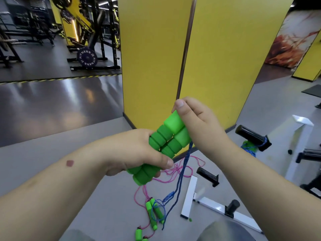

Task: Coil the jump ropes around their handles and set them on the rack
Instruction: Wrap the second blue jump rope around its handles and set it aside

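A: Both hands are up in front of the yellow pillar [156, 58]. The left hand [139, 150] is closed around the lower end of two green handles [165, 143], thumb pressed across the front, pinning them side by side.

B: And the right hand [196, 122]?

A: Curled over the top end, thumb tip on the upper handle. I'd say the pair is held together so the cord has one bundle to wind on. Whether the right fingers also pinch the cord, I can't tell; the palm hides them.

B: Where's the rope?

A: The blue rope [182, 171] hangs from under the right hand down to the grey floor [86, 197], slack. No turns on the handles yet, so by my reckoning the coiling hasn't begun.

B: More work below?

A: Plenty. A pink rope [173, 173] sprawls on the floor, with more green handles on the floor [153, 213] near the person's feet. The white rack [189, 195] with black pegs stands to the right, and one bundle [250, 146] with blue cord sits by an upper peg.
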{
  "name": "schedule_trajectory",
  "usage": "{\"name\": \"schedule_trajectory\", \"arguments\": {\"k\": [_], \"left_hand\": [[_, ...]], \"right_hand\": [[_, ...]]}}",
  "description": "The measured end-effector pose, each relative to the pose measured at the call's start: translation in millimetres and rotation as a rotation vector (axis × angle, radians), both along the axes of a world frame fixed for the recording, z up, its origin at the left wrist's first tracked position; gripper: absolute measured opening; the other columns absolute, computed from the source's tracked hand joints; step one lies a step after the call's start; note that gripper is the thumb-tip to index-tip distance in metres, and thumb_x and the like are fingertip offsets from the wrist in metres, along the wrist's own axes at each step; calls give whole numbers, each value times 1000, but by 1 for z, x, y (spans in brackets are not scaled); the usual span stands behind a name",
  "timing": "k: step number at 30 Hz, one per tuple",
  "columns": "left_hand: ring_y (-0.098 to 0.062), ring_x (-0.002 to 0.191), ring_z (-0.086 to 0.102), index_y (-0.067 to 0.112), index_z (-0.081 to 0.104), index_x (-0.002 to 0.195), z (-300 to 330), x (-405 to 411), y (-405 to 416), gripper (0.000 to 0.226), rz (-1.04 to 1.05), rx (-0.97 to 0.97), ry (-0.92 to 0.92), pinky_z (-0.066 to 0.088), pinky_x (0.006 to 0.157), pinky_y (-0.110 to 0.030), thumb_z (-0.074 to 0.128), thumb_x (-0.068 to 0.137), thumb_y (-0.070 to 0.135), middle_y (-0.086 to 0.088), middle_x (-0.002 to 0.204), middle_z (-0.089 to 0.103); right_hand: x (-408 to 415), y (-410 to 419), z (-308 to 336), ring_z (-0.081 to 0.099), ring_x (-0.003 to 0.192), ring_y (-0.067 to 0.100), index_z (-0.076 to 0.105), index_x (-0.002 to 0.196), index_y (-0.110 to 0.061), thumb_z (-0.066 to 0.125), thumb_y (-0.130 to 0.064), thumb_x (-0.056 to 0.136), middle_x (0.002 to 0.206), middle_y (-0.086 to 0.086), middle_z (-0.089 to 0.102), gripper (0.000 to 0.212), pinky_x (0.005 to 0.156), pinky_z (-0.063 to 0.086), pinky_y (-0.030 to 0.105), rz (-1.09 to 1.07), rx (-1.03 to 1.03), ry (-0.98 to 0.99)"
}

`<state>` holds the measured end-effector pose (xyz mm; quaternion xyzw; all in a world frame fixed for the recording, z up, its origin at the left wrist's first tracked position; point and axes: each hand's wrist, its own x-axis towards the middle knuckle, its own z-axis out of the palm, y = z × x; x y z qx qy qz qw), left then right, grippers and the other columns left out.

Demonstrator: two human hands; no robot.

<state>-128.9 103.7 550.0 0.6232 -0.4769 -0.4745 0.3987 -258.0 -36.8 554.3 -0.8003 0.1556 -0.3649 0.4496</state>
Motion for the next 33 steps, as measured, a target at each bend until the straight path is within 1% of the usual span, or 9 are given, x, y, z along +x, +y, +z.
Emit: {"name": "schedule_trajectory", "arguments": {"k": [5,7,9,11,15,18,27,31,33], "left_hand": [[-28,69,66,11,72,92,5,12,7,18,-87,56,172,56,63,-35,77,75,10,-15,82,66],[-29,68,65,7,72,100,11,22,12,26,-152,62,293,57,62,-36,80,76,10,-17,83,65],[-28,68,65,8,72,103,16,32,15,42,-167,42,415,57,62,-38,91,67,17,-16,85,64],[-25,67,65,9,75,100,20,39,14,43,-69,39,457,58,61,-37,93,64,21,-13,85,65],[-25,68,67,8,70,99,16,39,1,26,198,110,195,57,67,-38,81,78,18,-12,83,67],[-27,68,68,6,67,102,8,33,-7,20,232,156,-137,55,70,-42,78,89,17,-12,80,69],[-17,67,75,18,68,96,27,19,-11,20,61,352,-851,60,64,-29,76,88,35,1,75,76],[-15,66,71,24,65,96,29,14,-9,20,-23,392,-982,54,59,-25,75,88,38,5,67,70],[-15,69,74,26,64,94,33,12,-8,19,-56,361,-974,55,58,-24,76,87,39,5,69,71]], "right_hand": [[-9,-14,6,41,50,19,63,87,-13,56,-68,82,65,11,47,55,51,32,25,424,663,181],[-11,-23,4,30,48,16,59,83,-15,54,-72,82,58,4,43,57,51,24,27,559,760,148],[-8,-28,2,20,50,15,59,86,-18,43,-66,91,59,-1,34,51,51,16,29,501,790,88],[-5,-24,-3,24,52,14,61,93,-17,36,-49,104,63,-1,31,42,51,19,29,315,533,152],[-2,-6,-7,47,69,24,43,94,-17,32,-35,108,74,-1,46,25,61,37,38,67,-633,721],[-1,3,12,49,71,23,43,91,-20,30,-41,107,75,-2,47,30,56,33,36,17,-900,977],[-14,1,50,43,57,9,64,89,-27,53,-42,100,69,-6,54,21,51,32,23,242,-803,1060],[-13,-18,61,46,56,3,70,88,-30,65,-45,93,63,-14,56,16,51,36,17,281,-652,906],[-12,-26,67,50,60,6,73,87,-28,72,-44,88,67,-7,61,16,58,40,26,327,-527,807]]}}
